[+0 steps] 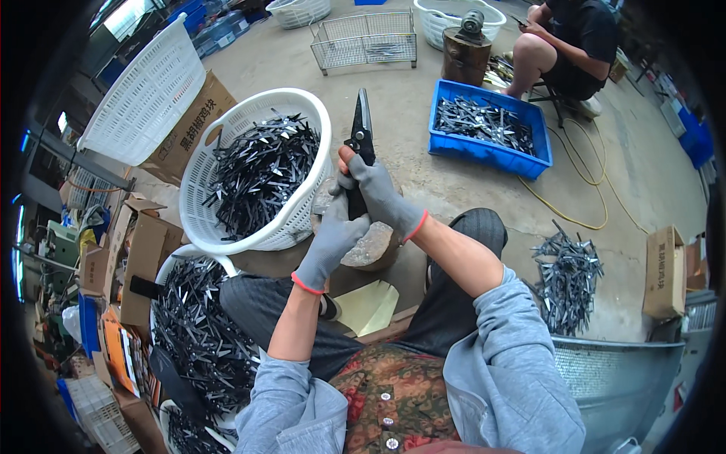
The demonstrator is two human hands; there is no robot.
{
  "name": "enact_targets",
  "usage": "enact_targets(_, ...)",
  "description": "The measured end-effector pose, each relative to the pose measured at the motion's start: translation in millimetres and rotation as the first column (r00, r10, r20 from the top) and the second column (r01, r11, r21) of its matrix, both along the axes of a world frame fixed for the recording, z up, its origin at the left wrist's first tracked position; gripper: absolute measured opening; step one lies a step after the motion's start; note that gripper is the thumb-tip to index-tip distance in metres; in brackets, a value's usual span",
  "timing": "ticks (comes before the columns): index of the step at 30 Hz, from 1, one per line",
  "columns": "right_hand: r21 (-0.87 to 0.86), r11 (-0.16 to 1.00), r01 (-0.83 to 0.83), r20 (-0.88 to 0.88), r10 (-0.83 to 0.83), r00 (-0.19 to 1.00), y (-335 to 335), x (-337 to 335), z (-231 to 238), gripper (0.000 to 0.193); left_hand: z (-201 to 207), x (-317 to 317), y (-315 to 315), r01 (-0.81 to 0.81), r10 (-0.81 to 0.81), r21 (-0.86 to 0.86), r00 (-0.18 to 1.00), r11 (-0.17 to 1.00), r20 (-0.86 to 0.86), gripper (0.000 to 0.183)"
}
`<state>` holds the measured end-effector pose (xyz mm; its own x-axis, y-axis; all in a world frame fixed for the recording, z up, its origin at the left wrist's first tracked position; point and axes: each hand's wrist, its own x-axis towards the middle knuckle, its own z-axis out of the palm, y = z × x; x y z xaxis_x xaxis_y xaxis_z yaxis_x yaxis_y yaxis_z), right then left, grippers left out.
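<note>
A pair of dark shears (pixel 362 121) stands nearly upright in front of me, with its pointed blades closed together and aimed away. My left hand (pixel 330 236), in a grey glove with a red cuff, is wrapped round the lower, black handle part. Just above it, my gloved right hand (pixel 384 198) grips the shears near the pivot, its bare thumb tip showing. Both hands partly hide the handles. Below them is a block with a pale, rough top (pixel 370 246). To the left, a white basket (pixel 324 140) holds many dark, narrow blade pieces (pixel 265 170).
More dark pieces fill a basket by my left leg (pixel 200 325), a blue crate (pixel 491 157) and a floor pile (pixel 569 280). A metal tub (pixel 616 378) stands at right. Yellow hose (pixel 597 181) crosses the floor near a seated person (pixel 578 45). Cartons (pixel 664 272) flank the area.
</note>
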<state>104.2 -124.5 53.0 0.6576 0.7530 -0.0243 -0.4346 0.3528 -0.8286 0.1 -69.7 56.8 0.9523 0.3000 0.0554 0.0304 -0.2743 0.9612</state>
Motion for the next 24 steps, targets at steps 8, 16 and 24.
enact_targets(8,-0.097,0.965,0.244,0.486,-0.168,0.858,4.6,-14.4,-20.4,0.028,-19.4,8.7,1.7,0.092,-0.097,-0.054,0.991,0.994,-0.092,0.056)
enact_targets(16,-0.257,0.943,0.211,0.812,0.092,0.576,-0.6,-32.1,-16.0,0.041,-68.1,-6.8,36.6,-0.149,0.157,0.335,0.988,0.930,0.005,0.046)
enact_targets(24,-0.463,0.873,0.155,0.790,0.327,0.520,-17.4,-7.3,-14.9,0.060,-66.2,-24.0,38.6,-0.338,0.340,0.100,0.941,0.936,-0.002,0.030)
